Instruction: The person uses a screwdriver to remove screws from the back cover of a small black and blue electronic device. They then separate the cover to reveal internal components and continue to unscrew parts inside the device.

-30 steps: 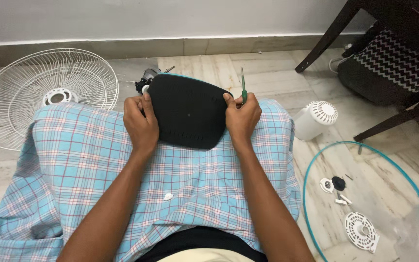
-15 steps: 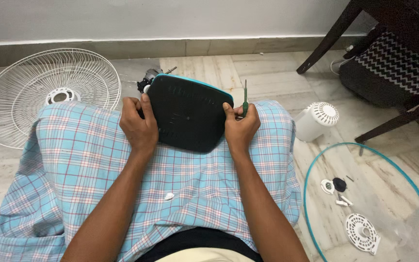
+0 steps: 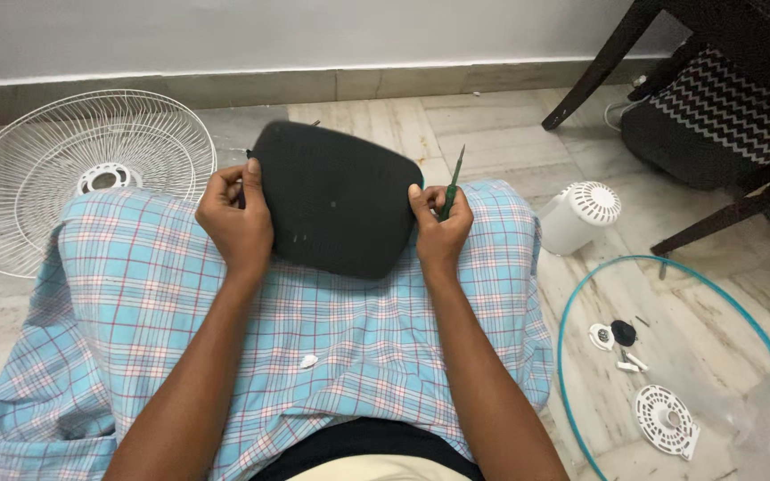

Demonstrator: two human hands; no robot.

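A black rounded fan base rests tilted on my lap, over a blue checked cloth. My left hand grips its left edge. On its right edge sits my right hand, which also holds a thin green-handled screwdriver pointing up. The base hides what lies behind it on the floor.
A white wire fan grille lies on the floor at left. At right stand a white motor housing, a teal ring with small white and black parts inside, and a dark wooden chair with a zigzag cushion.
The black base has been turned and tipped up toward me between both hands. The teal rim seen half a second ago no longer shows. My hands stay on its edges.
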